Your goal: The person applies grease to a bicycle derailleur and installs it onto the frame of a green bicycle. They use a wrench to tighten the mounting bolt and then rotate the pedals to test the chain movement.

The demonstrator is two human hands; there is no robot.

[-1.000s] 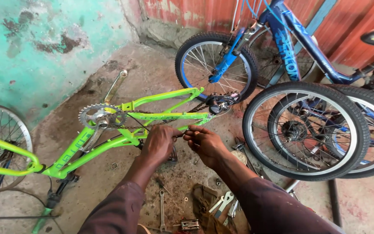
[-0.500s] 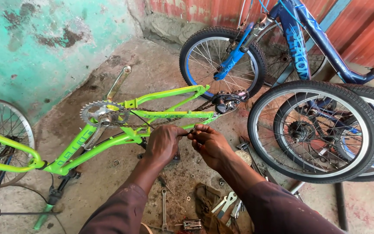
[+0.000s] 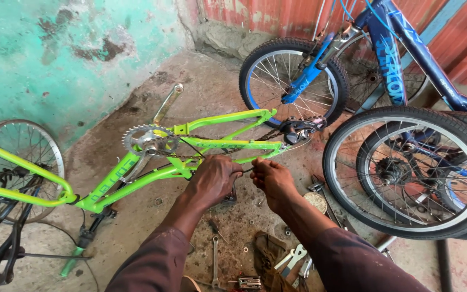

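1. Head view: the left hand (image 3: pixel 214 178) and right hand (image 3: pixel 270 178) meet beside the lower stay of the green bicycle frame (image 3: pixel 152 176), which lies on the concrete floor (image 3: pixel 212 92). Both sets of fingers are pressed together, pinching a thin dark cable (image 3: pixel 190 147).
2. The chain (image 3: pixel 217 136) sits on the chainring (image 3: pixel 149 140); the frame has no rear wheel.
3. Spanners (image 3: pixel 215 259) lie near the floor's bottom edge.

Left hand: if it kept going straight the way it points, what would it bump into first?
Likely the lower tube of the green bike frame just beyond the left hand, which already seems to touch it; depth is unclear.
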